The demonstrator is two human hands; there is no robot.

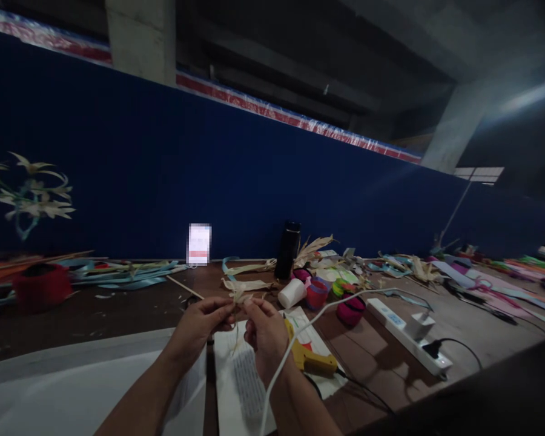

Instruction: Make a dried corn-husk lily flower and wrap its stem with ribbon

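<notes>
My left hand (208, 321) and my right hand (264, 330) meet at the middle, above a printed sheet (245, 378). Between their fingertips is a small pale strip piece (240, 298), pinched from both sides, with a thin strand hanging below it. Its exact shape is too small to make out. A yellow glue gun (315, 362) lies on the papers just right of my right wrist, partly hidden by it. A white cable (285, 354) passes over my right forearm.
Behind my hands are a black bottle (287, 249), a white cup (292, 293) and a bright phone screen (199, 244). A power strip (409, 336) lies right. Red roll (43, 288) and flowers (34, 194) are left; strips line the blue partition (236, 175).
</notes>
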